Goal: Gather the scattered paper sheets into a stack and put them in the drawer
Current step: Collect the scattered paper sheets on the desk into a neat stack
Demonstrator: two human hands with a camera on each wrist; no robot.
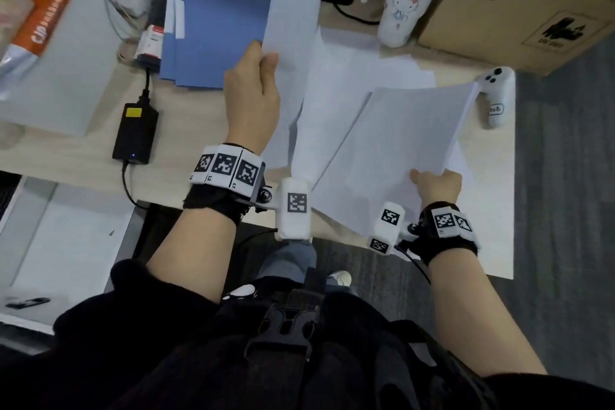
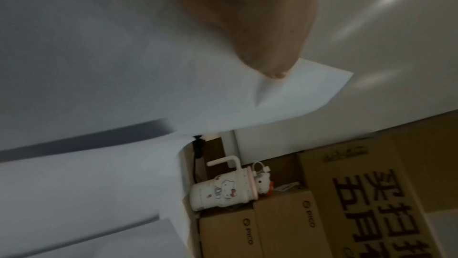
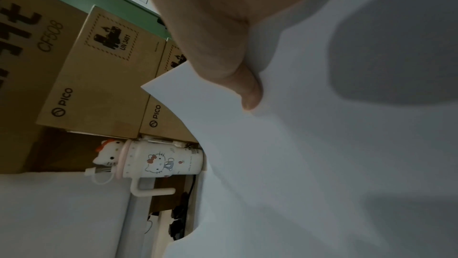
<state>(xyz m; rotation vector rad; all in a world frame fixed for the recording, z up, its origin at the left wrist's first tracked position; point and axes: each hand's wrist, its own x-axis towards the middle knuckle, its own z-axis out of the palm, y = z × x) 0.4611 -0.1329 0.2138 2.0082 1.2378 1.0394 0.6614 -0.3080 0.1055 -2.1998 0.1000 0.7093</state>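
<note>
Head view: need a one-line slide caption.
Left hand lifts one paper sheet while right hand pinches a second sheet above loose sheets on the desk.

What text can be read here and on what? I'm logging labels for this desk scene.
"PICO": cardboard box.
"UN 3481": battery sign on that box.
"CF508": larger carton, whose big Chinese characters are cut off.
"CJP": orange packet, remainder blurred.
White controller tag: too small.
Paper sheets: blank.
</note>
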